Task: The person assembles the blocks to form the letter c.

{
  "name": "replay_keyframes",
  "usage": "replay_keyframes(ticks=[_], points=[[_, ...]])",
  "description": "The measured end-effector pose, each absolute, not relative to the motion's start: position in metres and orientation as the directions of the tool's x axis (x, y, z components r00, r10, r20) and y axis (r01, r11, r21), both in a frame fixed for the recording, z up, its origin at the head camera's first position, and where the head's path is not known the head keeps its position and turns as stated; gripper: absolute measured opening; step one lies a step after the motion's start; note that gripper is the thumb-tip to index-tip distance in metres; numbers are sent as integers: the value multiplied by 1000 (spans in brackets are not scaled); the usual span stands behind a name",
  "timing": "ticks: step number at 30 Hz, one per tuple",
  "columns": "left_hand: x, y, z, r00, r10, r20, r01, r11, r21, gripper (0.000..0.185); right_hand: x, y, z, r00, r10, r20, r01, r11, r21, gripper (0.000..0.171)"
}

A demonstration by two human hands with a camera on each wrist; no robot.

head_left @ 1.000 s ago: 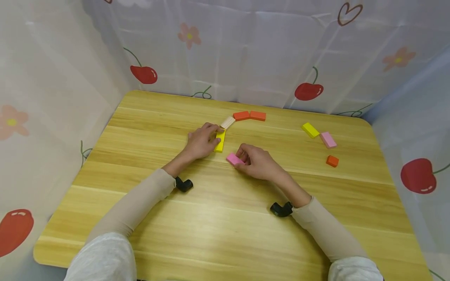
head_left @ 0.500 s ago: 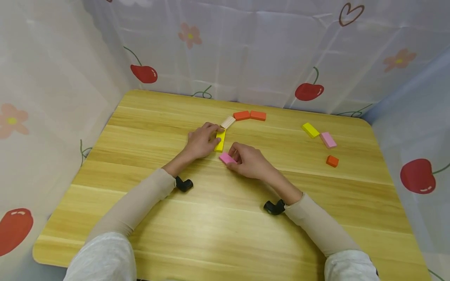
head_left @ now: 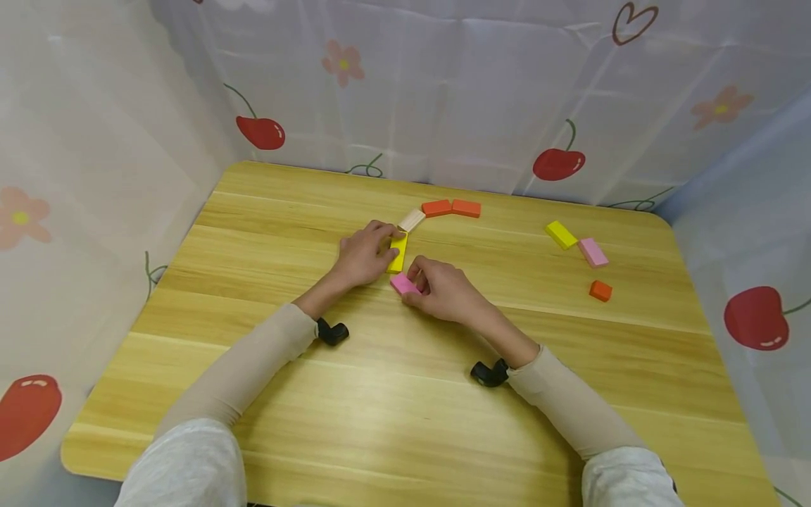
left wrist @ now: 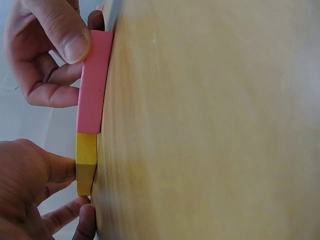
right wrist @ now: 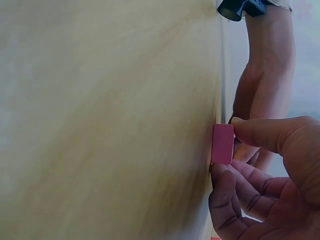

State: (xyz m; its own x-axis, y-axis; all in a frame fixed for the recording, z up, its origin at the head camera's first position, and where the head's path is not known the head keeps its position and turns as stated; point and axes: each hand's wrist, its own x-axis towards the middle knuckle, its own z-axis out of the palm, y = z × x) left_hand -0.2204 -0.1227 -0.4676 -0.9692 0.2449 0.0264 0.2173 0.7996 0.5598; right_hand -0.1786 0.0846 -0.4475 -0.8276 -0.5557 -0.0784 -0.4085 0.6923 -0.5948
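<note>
My left hand [head_left: 364, 255] holds a yellow block [head_left: 398, 255] lying flat on the table, thumb on its top and fingers at its far end. My right hand [head_left: 443, 290] pinches a pink block [head_left: 403, 283] between thumb and fingers at the near end of the yellow one. In the left wrist view the pink block [left wrist: 92, 82] lines up end to end with the yellow block [left wrist: 86, 162]. The right wrist view shows the end face of the pink block [right wrist: 223, 144]. Beyond the yellow block, a plain wooden block [head_left: 412, 220] and two red-orange blocks [head_left: 436, 208] continue a curved row.
On the table's right side lie another yellow block [head_left: 560, 235], a light pink block [head_left: 593, 252] and a short orange block [head_left: 600, 291]. A printed curtain [head_left: 456, 98] hangs behind the wooden table [head_left: 405, 436]. Black wrist cameras [head_left: 332, 333] jut out below both hands.
My right hand has slid the pink block leftward across the table, up to the near end of the yellow block. The left hand has stayed in place.
</note>
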Motion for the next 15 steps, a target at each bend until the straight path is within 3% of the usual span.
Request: replay_keyframes(ticks=[15], points=[[-221, -123, -470, -968, 249, 36, 226, 797, 561, 31, -179, 80, -451, -837, -541, -84, -393, 701, -595, 37]])
